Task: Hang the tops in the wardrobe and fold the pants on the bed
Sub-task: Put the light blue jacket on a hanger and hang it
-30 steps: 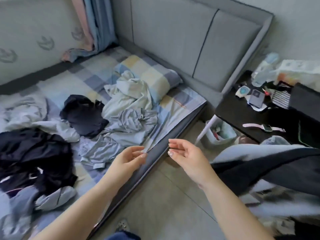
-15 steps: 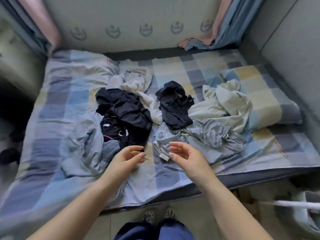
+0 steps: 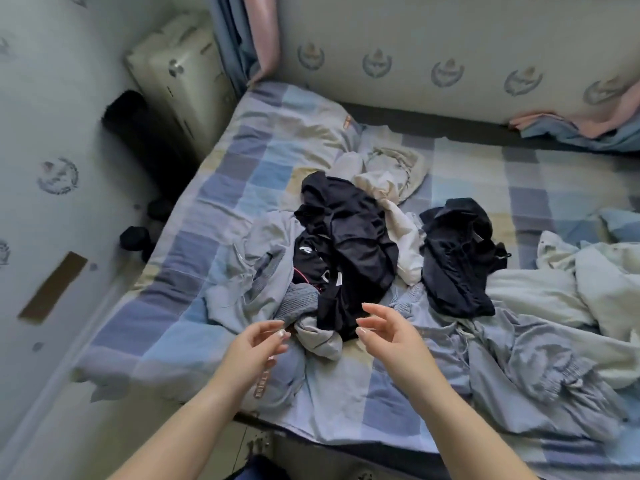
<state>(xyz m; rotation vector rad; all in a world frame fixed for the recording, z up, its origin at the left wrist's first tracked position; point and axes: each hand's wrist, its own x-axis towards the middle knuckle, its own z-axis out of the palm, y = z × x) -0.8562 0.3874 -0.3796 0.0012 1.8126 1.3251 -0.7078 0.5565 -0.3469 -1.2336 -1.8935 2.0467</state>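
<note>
A heap of clothes lies on the checked bed (image 3: 194, 313). In its middle is a black sports garment (image 3: 349, 244) with white marks. To its left lies a light grey-blue top (image 3: 242, 289), to its right a second black garment (image 3: 457, 258). Cream clothes (image 3: 388, 174) sit behind, and grey pants (image 3: 519, 368) spread at the right. My left hand (image 3: 256, 348) hovers over the grey-blue top with relaxed fingers, holding nothing. My right hand (image 3: 388, 330) hovers just in front of the black garment, fingers loosely spread, also empty.
A pale suitcase (image 3: 180, 74) stands in the corner left of the bed, with dark items (image 3: 138, 237) on the floor beside it. Curtains (image 3: 256, 32) hang at the back. A white bundle (image 3: 588, 271) lies at the right. A wall panel (image 3: 52, 202) runs along the left.
My view has swung left from the bedside table to the bed's left end. Both hands stayed raised and empty, now over the clothes heap near the black garment.
</note>
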